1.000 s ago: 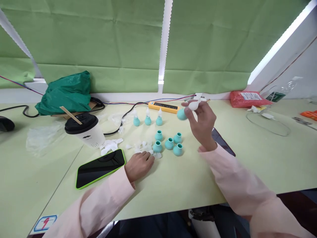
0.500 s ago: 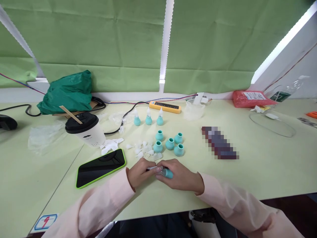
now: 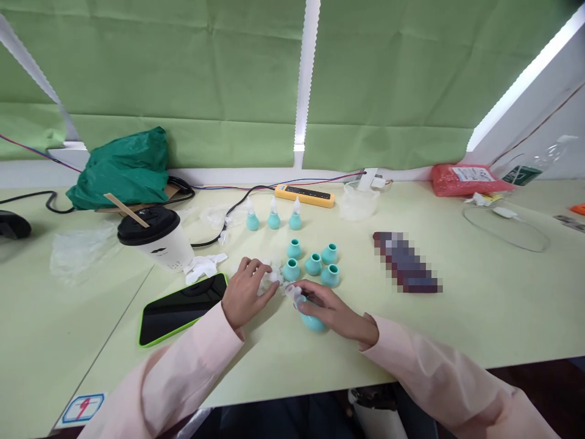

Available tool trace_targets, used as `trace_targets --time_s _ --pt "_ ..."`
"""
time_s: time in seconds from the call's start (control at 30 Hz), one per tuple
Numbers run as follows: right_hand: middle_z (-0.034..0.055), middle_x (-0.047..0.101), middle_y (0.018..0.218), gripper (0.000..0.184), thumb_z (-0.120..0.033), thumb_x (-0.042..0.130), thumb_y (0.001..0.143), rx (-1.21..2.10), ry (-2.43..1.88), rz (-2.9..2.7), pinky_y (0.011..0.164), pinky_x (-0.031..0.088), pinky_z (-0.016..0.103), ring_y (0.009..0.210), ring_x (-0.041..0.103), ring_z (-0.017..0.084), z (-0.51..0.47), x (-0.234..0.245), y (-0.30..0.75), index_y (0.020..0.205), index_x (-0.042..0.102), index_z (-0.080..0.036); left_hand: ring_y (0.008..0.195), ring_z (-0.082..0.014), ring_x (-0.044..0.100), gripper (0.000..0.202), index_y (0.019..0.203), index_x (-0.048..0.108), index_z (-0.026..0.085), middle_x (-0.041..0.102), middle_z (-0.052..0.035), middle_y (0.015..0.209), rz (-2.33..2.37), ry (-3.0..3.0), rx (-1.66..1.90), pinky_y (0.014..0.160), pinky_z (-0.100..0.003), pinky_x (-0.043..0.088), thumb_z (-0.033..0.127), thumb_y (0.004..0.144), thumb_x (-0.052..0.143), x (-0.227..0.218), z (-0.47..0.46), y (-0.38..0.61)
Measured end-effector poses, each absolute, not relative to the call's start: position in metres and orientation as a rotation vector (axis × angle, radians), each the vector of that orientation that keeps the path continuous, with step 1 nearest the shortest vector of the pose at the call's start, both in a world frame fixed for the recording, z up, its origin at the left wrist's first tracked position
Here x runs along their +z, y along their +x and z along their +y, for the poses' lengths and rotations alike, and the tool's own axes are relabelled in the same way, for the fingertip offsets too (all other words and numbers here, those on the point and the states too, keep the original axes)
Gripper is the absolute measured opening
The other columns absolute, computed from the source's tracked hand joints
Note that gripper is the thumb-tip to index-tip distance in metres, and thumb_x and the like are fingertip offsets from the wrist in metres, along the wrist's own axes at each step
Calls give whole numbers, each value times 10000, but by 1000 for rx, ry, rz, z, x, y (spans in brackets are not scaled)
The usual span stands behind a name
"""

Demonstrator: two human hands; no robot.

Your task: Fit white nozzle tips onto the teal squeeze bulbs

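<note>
Your right hand point(image 3: 340, 314) is closed on a teal bulb point(image 3: 313, 322), low over the near middle of the table, and your fingers cover part of its upper side; whether its underside touches the tabletop, you cannot tell from here. A translucent piece point(image 3: 291, 291) shows at its neck end, too pale and small for you to see how it is seated. Your left hand point(image 3: 244, 294) has thumb and forefinger apart over a pile of small translucent bits point(image 3: 275, 275), and hides much of that pile, so you cannot count the bits or be sure whether a fingertip touches one. Just beyond your right hand stand five open-mouthed teal bulbs point(image 3: 313, 264), their insides dark; farther back, three tipped bulbs point(image 3: 273, 219) stand in a row, their clear tips faint against the background. Your left hand and sleeve cover a corner of the green-edged phone point(image 3: 180, 312). To your right, a pixelated patch point(image 3: 404, 265) masks an object you cannot read. A black object point(image 3: 13, 225) is cut off at the left edge, and an orange item point(image 3: 578, 209) at the right.
</note>
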State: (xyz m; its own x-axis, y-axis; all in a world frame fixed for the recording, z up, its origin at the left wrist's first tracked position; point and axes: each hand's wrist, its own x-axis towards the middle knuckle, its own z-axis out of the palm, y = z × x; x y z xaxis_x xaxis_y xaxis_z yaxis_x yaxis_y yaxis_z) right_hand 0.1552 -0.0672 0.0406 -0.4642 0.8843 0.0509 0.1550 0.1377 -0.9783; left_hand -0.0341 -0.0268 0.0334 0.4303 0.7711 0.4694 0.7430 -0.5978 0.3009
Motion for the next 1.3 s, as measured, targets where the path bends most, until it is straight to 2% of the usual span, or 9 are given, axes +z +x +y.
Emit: trace_targets --time_s 0.1,0.2,0.27,0.37,0.5,0.63,0.77,0.97,1.3 --pt "12 488 784 200 -298 526 703 1321 -1039 -1727 648 395 254 716 467 134 -64 35 153 869 540 -187 855 -204 422 262 974 497 159 489 -93 904 1317 2665 940 649 -322 426 280 746 449 29 -27 -33" --pt "8 476 723 183 -326 597 628 1207 -1114 -1728 573 395 242 632 452 118 -64 31 151 710 580 -162 826 -173 444 247 989 495 164 498 -79 877 1076 2598 1116 674 -309 425 221 752 456 30 -36 -29" --pt "3 478 691 191 -320 629 588 1106 -1147 -1753 536 384 235 594 435 109 -65 28 150 683 591 -158 790 -155 452 280 1011 492 168 501 -68 849 897 2569 1155 673 -298 424 224 736 493 32 -43 -25" --pt "0 498 657 164 -280 619 598 1039 -1143 -1816 515 365 230 569 416 101 -68 27 147 703 602 -155 765 -142 438 297 1023 503 205 492 -62 851 795 2639 1099 630 -271 418 218 727 518 30 -50 -20" --pt "5 549 664 175 -239 605 617 1246 -1091 -1752 549 384 242 576 447 104 -68 30 148 767 614 -150 748 -135 430 236 964 534 228 503 -54 817 849 2783 1150 571 -239 403 158 742 495 26 -50 -18" --pt "26 595 757 225 -284 588 651 1500 -1007 -1490 671 418 284 719 529 147 -63 31 150 841 612 -165 750 -147 447 253 965 517 205 539 -58 794 966 2918 1362 577 -251 406 132 722 522 24 -49 -20" --pt "35 616 800 251 -339 613 628 1600 -1029 -1316 738 422 315 801 547 174 -62 27 148 813 624 -172 756 -161 461 276 971 494 193 562 -51 766 1005 2989 1390 592 -273 408 115 710 535 22 -51 -20" --pt "43 618 806 272 -346 609 625 1532 -1084 -1315 754 428 329 809 557 180 -65 28 144 829 614 -166 719 -149 428 177 847 516 171 543 -42 724 933 2903 1368 571 -269 403 76 699 532 23 -49 -21" --pt "30 571 725 265 -293 578 647 1148 -1189 -1635 598 455 277 648 518 139 -65 23 147 862 599 -141 684 -144 395 65 762 516 137 530 -40 663 927 2844 1080 591 -278 405 111 758 457 29 -43 -21"
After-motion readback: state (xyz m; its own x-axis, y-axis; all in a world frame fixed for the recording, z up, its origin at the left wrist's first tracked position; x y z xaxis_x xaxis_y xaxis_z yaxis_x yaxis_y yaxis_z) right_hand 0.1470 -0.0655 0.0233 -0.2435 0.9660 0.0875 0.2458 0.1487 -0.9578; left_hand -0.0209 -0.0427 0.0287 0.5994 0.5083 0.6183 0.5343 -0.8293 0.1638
